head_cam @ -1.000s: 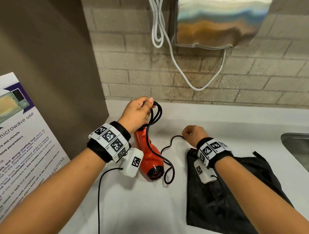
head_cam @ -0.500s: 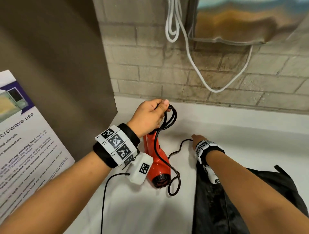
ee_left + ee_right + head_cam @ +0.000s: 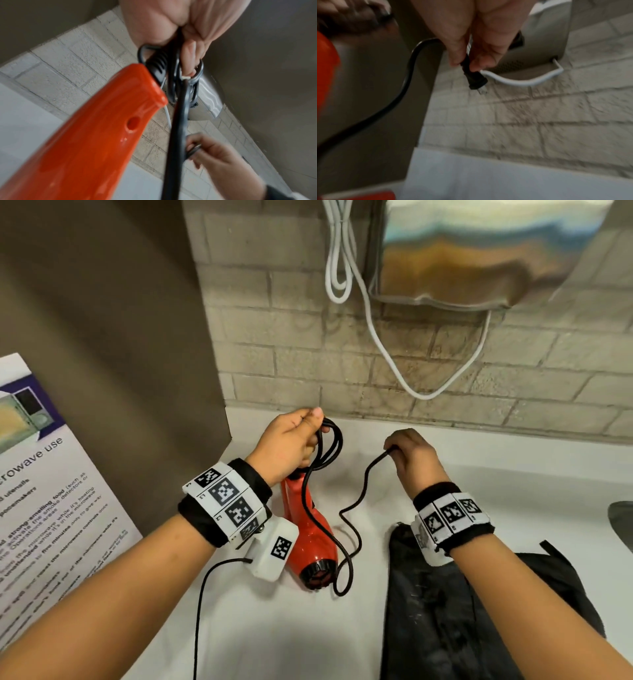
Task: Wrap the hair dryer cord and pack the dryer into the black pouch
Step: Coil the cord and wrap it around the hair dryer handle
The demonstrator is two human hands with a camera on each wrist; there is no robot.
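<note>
Left hand (image 3: 291, 445) is gripping looped cord (image 3: 330, 453) at the handle end of the red hair dryer (image 3: 308, 529), which is lying on the white counter (image 3: 274, 628). Right hand (image 3: 412, 458) is pinching the plug (image 3: 475, 79). Black pouch (image 3: 445, 628) is lying just right of the dryer.

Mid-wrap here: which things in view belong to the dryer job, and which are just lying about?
Job: red hair dryer; black cord, loops in left hand, plug pinched by right hand; black pouch.

Lying about: microwave poster; white cable; steel dispenser.

Head view looks down over the counter (image 3: 301, 628); both close wrist views tilt up toward its brick wall (image 3: 513, 392).
</note>
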